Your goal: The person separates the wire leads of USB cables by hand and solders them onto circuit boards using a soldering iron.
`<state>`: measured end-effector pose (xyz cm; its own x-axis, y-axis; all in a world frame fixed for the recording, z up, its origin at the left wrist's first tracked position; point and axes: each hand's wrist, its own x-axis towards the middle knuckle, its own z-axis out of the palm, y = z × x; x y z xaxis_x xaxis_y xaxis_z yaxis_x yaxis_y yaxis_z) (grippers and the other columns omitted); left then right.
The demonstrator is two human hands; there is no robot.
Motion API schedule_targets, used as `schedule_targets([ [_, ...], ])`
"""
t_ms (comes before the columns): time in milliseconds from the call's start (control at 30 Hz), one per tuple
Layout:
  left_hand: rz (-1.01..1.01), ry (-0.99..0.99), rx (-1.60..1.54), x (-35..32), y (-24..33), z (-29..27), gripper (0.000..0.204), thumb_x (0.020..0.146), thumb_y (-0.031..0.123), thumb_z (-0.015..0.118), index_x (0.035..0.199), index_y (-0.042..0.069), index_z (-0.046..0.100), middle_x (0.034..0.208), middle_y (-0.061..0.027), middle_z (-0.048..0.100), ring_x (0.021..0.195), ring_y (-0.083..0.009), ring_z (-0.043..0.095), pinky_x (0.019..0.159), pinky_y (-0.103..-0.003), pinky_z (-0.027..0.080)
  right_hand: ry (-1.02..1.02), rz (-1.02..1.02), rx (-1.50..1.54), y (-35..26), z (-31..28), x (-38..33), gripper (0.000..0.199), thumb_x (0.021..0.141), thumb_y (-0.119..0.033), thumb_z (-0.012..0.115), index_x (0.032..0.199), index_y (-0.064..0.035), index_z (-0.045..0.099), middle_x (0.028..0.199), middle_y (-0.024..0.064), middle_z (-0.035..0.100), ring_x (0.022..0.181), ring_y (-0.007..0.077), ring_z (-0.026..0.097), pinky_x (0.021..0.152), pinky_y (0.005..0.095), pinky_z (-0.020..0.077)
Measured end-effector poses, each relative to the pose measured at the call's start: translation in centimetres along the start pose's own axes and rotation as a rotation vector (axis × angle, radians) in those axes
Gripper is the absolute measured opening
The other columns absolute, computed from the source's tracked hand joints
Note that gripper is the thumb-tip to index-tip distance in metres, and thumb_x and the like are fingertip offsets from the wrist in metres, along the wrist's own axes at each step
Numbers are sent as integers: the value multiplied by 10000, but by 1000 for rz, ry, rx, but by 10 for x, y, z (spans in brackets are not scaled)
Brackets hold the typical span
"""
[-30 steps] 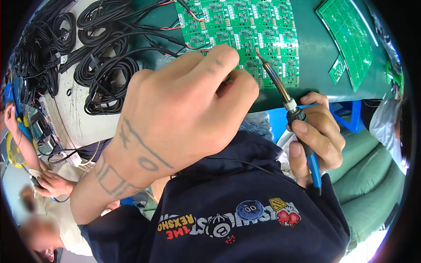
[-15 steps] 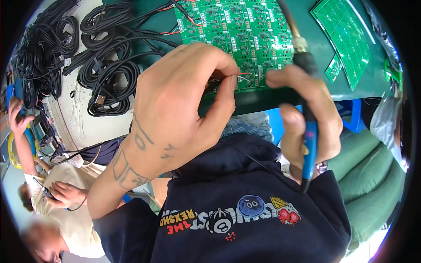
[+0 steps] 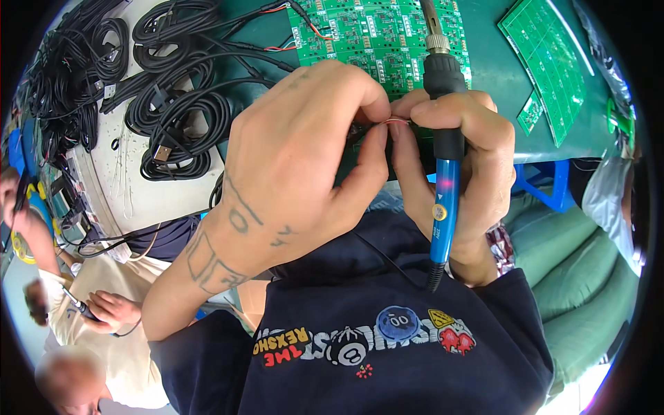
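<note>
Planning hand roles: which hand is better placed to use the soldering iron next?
Right, likely. The right hand grips the soldering iron, its metal end over the green circuit panel, though it also touches the thin wires. The left hand pinches those wires.

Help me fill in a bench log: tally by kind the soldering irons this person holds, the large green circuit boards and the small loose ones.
Soldering iron, in the right hand: 1
Large green boards: 2 (middle board, far-right board; layers beneath can't be told)
Small loose board: 1
Total: 4
</note>
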<state>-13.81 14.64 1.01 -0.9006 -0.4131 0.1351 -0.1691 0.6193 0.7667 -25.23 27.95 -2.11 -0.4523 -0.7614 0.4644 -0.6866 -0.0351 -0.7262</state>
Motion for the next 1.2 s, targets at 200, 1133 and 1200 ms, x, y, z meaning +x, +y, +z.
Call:
schedule_targets([
  [200, 196, 38, 189, 6, -5, 9, 234, 739, -97, 700, 932, 14, 630, 880, -50, 611, 665, -175, 511, 591, -266, 431, -11, 23, -18, -1, -8, -2, 450, 760, 177, 748, 1099, -38, 546, 934, 137, 687, 793, 224, 673, 699, 303, 540],
  [1133, 125, -88, 81, 16, -5, -1, 216, 671, -88, 693, 796, 51, 585, 939, -7, 628, 664, -145, 463, 601, -251, 389, 54, -219, 124, 9, -64, -52, 251, 869, -182, 683, 1005, 14, 760, 736, 72, 564, 590, 190, 488, 578, 319, 439],
  [1200, 124, -64, 54, 17, -3, 1, 212, 661, -85, 695, 770, 59, 585, 923, 10, 631, 641, -127, 440, 569, -242, 362, 47, -200, 146, 5, -64, -57, 260, 883, -179, 649, 997, 26, 761, 703, 70, 551, 559, 186, 483, 547, 309, 433],
])
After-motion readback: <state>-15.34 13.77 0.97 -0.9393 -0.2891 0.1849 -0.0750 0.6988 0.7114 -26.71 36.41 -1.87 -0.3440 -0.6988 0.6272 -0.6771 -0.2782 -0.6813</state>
